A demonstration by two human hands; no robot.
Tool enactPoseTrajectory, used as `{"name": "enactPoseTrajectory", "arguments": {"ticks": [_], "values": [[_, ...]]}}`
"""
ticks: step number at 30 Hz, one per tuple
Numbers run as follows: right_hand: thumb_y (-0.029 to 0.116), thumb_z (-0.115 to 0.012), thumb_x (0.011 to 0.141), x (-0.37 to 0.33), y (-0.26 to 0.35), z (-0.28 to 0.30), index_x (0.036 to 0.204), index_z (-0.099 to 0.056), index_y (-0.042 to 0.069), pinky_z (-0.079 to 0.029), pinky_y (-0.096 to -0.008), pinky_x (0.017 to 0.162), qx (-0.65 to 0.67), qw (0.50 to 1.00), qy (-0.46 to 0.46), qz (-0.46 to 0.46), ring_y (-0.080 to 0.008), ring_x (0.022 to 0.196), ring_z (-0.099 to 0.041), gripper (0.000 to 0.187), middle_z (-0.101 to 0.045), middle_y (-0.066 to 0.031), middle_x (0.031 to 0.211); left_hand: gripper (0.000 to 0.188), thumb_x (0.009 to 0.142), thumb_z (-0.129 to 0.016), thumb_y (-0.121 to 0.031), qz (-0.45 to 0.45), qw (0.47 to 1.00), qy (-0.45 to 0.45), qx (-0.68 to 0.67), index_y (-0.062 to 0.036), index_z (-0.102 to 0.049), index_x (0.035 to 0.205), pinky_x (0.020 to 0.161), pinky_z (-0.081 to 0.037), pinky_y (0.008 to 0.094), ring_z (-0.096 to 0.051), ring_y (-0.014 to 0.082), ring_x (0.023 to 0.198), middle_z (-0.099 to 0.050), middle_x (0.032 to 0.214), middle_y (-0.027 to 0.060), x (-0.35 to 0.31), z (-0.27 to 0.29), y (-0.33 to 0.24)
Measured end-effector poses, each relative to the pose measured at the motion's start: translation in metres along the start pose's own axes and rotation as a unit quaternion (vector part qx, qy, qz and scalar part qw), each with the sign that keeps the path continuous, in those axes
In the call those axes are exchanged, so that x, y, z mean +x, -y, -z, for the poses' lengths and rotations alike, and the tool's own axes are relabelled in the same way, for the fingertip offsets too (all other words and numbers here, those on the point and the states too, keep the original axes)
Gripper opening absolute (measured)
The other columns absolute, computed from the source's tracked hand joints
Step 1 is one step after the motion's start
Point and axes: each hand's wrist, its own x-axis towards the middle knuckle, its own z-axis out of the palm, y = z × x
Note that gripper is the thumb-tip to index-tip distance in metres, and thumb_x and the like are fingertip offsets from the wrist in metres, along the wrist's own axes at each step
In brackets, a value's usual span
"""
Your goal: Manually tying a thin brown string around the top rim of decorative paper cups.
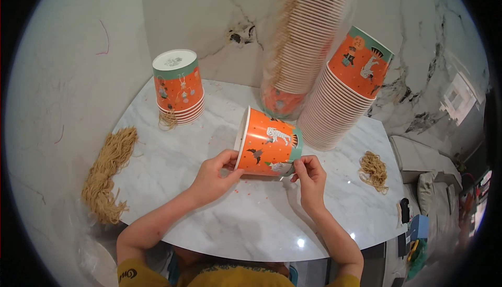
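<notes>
In the head view, the left hand (213,176) pinches the rim, and the right hand (310,179) the base end, of a round orange-and-green paper cup (267,144), sideways between them, long axis left to right, over the white marbled desk (230,229).

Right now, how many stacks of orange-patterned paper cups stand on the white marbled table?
3: a short stack at left, a tall plastic-wrapped stack at the back, and an unwrapped stack to its right. The handheld cup is separate.
</notes>
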Motion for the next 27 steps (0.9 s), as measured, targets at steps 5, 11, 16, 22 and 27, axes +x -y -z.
{"name": "enactPoseTrajectory", "arguments": {"ticks": [5,11,16,22,27], "values": [[0.015,-0.061,0.101,0.002,0.006,-0.004,0.100,-0.059,0.001,-0.050,-0.0260,0.064,0.050,0.999,0.001,-0.005,-0.0088,0.077,-0.056,0.014,-0.062,-0.0030,0.093,0.018,0.094,-0.064,-0.005,0.011,1.000,0.007,-0.013,0.0000,-0.063,0.111,0.081,-0.052,0.0267,-0.063,0.0108,0.088,-0.068,0.098,0.0027,0.000,0.003,-0.001],[0.010,-0.061,0.099,0.019,0.028,-0.017,0.115,-0.060,0.000,-0.051,-0.0250,0.066,-0.005,0.999,0.038,0.036,-0.0082,0.083,-0.057,0.019,-0.062,-0.0029,0.098,0.016,0.096,-0.062,-0.004,0.029,0.993,-0.032,-0.106,0.0010,-0.063,0.110,0.079,-0.050,0.0237,-0.060,0.0072,0.085,-0.066,0.096,0.0010,0.005,0.014,-0.003],[0.005,-0.066,0.094,0.036,0.047,-0.037,0.124,-0.057,0.000,-0.050,-0.0233,0.069,-0.025,0.993,0.093,0.069,-0.0075,0.089,-0.055,0.032,-0.059,-0.0012,0.101,0.012,0.097,-0.060,-0.004,0.028,0.978,-0.071,-0.195,0.0006,-0.064,0.107,0.077,-0.048,0.0224,-0.058,0.0048,0.081,-0.066,0.092,-0.0009,0.009,0.031,-0.007],[0.001,-0.071,0.086,0.055,0.052,-0.059,0.129,-0.055,0.000,-0.047,-0.0238,0.077,-0.109,0.968,0.150,0.172,-0.0088,0.090,-0.053,0.046,-0.055,-0.0009,0.102,0.012,0.097,-0.060,-0.007,0.079,0.940,-0.153,-0.296,-0.0016,-0.063,0.107,0.073,-0.050,0.0225,-0.060,0.0048,0.080,-0.067,0.091,-0.0003,0.016,0.044,-0.021],[0.001,-0.071,0.087,0.058,0.049,-0.066,0.131,-0.053,0.001,-0.047,-0.0246,0.081,-0.095,0.959,0.202,0.174,-0.0093,0.090,-0.053,0.048,-0.054,-0.0004,0.100,0.016,0.098,-0.060,-0.010,0.056,0.919,-0.176,-0.347,-0.0018,-0.062,0.112,0.072,-0.051,0.0217,-0.062,0.0042,0.083,-0.068,0.096,0.0002,0.018,0.056,-0.009]]}}
